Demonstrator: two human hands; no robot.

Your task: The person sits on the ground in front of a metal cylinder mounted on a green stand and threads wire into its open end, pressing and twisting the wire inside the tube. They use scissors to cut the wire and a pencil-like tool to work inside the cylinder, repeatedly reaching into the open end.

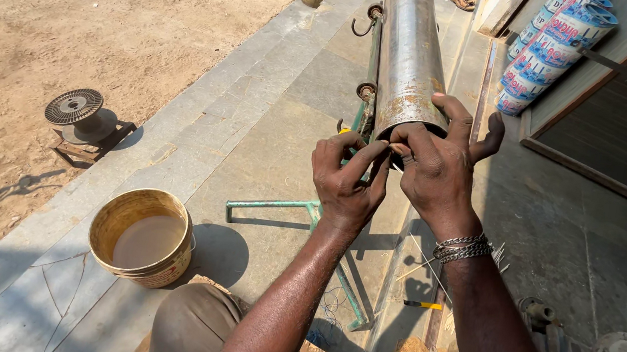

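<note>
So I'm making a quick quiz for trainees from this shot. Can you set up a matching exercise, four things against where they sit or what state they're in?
Things:
1. metal cylinder
2. yellow bucket
3. empty wire spool
4. chain bracelet

Places or states:
A. on the sandy ground, far left
B. on the wrist of the right hand
C. lying on a green frame, both hands at its near end
D. on the paving, holding murky water

Pairs: 1-C, 2-D, 3-A, 4-B

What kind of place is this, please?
Probably an outdoor repair workshop on stone paving: both hands work at the end of a long metal cylinder on a green stand, near a wire spool.
</note>
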